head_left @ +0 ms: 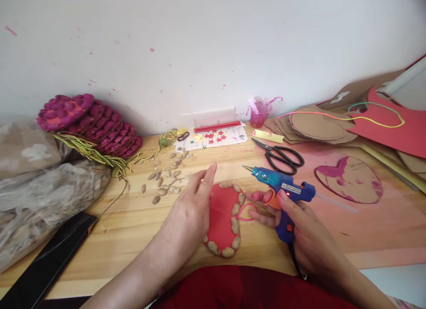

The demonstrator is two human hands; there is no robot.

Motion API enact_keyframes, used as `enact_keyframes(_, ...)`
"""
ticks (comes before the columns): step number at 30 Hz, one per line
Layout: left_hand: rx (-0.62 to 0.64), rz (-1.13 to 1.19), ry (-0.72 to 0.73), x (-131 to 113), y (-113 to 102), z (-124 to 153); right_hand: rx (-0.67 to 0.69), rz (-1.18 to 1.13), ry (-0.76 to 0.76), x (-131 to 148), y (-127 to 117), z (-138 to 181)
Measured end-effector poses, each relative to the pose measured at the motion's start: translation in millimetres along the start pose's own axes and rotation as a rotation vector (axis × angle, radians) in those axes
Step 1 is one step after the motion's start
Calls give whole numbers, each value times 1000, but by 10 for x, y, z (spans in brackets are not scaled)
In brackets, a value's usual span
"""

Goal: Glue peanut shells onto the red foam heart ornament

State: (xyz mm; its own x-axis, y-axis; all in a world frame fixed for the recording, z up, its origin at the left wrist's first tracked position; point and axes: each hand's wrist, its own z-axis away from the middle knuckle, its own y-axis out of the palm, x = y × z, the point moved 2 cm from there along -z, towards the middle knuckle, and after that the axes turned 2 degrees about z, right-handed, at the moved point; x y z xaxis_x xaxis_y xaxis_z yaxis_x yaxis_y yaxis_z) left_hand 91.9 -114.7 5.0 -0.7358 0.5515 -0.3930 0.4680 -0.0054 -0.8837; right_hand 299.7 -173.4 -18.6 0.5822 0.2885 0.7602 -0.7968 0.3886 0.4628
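In front of me on the wooden table lies a red cutout (222, 211) with peanuts (235, 225) set along its edge. My left hand (189, 204) is over its left side, fingers stretched out, covering that part; nothing shows in it. A blue hot glue gun (288, 189) is gripped in my right hand (299, 220), with fingers by its orange trigger and a red light lit. Its metal nozzle points left, above the table beyond the cutout. A clear glue stick (339, 204) sticks out of its back. A pink cord loop (247, 211) lies between the cutout and my right fingers.
Loose peanuts (163, 180) are scattered left of centre. Black-handled scissors (282, 158) lie behind the glue gun. Purple peanut-covered pieces (100, 122) and a plastic bag (60, 193) stand left. At right are cardboard cutouts (319, 124) and a purple-stained heart (353, 180). A stained cup (258, 112) stands by the wall.
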Motion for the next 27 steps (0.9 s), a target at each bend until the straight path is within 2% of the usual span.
enact_keyframes(2,-27,6,22,23,-122,58,0,4,-23,-10,-16,-24)
enact_keyframes(5,13,15,29,29,-202,221,1,37,-44,-14,-21,-78)
enact_keyframes(10,70,23,-58,88,-106,527,19,75,-29,13,39,-115)
enact_keyframes(13,118,67,-81,143,-47,616,28,89,-18,19,64,-74)
enact_keyframes(17,177,197,-100,246,-65,592,27,91,-14,2,54,31)
enact_keyframes(21,226,311,-42,377,-123,482,27,91,-8,-15,15,153)
enact_keyframes(27,193,257,-9,470,-163,426,-45,103,-3,-5,-71,286)
